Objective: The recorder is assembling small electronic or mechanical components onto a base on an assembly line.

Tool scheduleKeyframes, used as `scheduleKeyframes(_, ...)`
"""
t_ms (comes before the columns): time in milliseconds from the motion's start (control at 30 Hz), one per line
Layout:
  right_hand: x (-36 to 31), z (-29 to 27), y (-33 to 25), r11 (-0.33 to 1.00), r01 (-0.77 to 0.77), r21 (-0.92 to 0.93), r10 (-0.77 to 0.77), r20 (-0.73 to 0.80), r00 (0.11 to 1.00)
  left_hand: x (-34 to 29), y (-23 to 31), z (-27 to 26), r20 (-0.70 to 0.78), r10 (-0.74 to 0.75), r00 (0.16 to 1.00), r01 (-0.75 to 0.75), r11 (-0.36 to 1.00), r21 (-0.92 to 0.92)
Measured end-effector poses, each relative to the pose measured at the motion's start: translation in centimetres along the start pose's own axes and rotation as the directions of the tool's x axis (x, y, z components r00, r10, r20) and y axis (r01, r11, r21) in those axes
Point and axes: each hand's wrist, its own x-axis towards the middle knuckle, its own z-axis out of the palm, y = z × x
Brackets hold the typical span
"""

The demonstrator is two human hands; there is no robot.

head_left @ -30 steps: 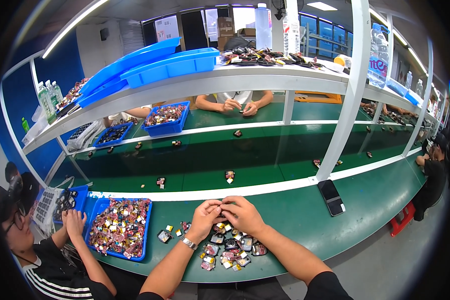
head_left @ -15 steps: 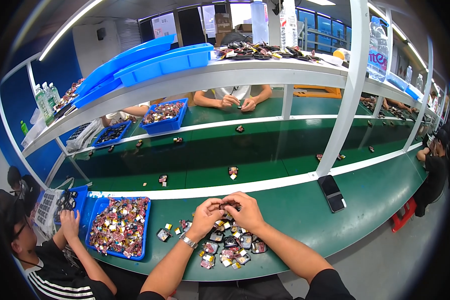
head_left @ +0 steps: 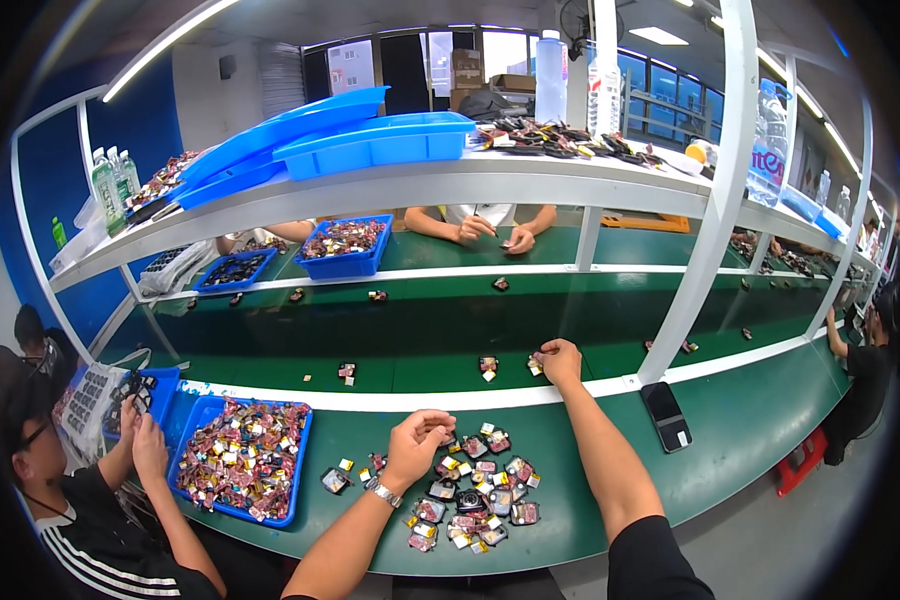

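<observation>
My right hand (head_left: 562,362) reaches over the white rail, its fingers closed on a small electronic module (head_left: 536,364) at the dark green belt. The module has reddish, white and yellow parts; my fingertips hide some of it. My left hand (head_left: 417,448), a metal watch on the wrist, hovers at the left edge of the pile. Its fingers are loosely bent, thumb a little apart, with nothing visible in them. Below and between my arms lies the pile of small electronic modules (head_left: 490,478), black and clear housings with reddish boards and yellow-white pieces. A single module (head_left: 336,480) lies left of it.
A blue bin (head_left: 303,470) heaped with modules stands at left, beside a seated co-worker (head_left: 80,520). A phone (head_left: 665,416) lies on the right of the bench. More modules (head_left: 488,368) sit on the belt. A white shelf post (head_left: 695,230) rises at right; another person's hands (head_left: 495,235) work across the belt.
My hands have parted. The right one has moved forward and right to the belt with a module; the left has stayed near the pile, its fingers loosened. The view has shifted slightly.
</observation>
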Motion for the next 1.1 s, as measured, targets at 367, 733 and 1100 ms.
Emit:
scheduleKeyframes(367,-5.8,5.2,-7.5,0.905,0.171,-0.390,-0.147,0.090,0.985,-0.2,-0.1,-0.3,-0.017,0.030,0.999,-0.028,0.995,0.098)
scheduleKeyframes(733,-16.6,-5.5,-11.7,0.665,0.641,0.383,-0.741,0.447,0.501,0.2,1.7,-1.8,0.358,-0.443,0.822,0.522,0.838,-0.161)
scheduleKeyframes(1100,-18.4,-4.2,-10.2,0.706,0.619,0.343,-0.703,0.234,0.672,-0.5,2.5,-0.4,0.281,-0.334,0.900,0.425,0.814,-0.395)
